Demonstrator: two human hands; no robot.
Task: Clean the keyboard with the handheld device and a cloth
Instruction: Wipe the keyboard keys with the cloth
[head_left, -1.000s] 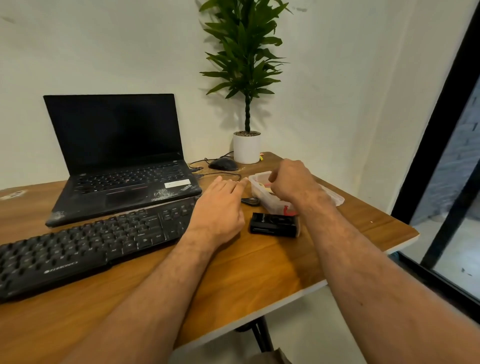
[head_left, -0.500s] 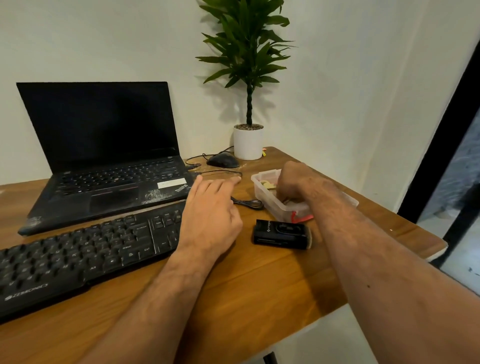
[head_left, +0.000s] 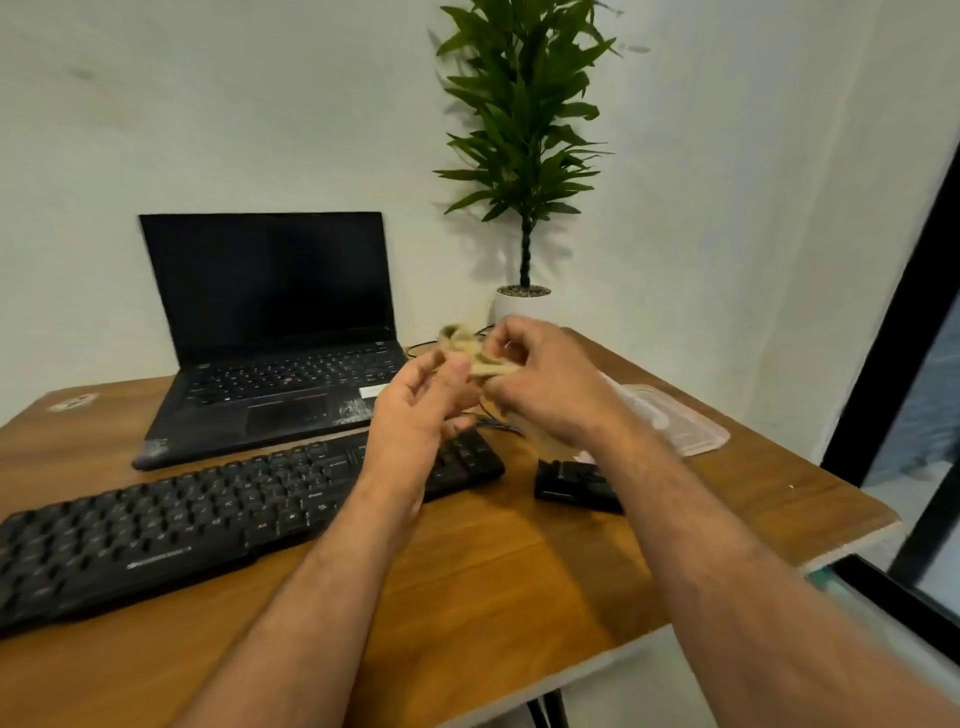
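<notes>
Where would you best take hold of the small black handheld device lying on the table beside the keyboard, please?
Probably across its long sides, coming straight down from above. The handheld device lies flat on the table, a low boxy block with open wood around it; its right end is hidden behind the right forearm.

one head-worn view, angled forward and down

looking out from the person's head, facing forward and tilting down across a wooden table toward a white wall. sitting close: both forearms entering from the bottom edge, the left hand and right hand meeting near the centre of the frame. taking in a keyboard at lower left, a laptop behind it, a potted plant at the far edge, a dark window frame along the right. bending straight lines toward the borders, as a wide-angle lens does. sharing nothing with a second view, being the only one.
</notes>
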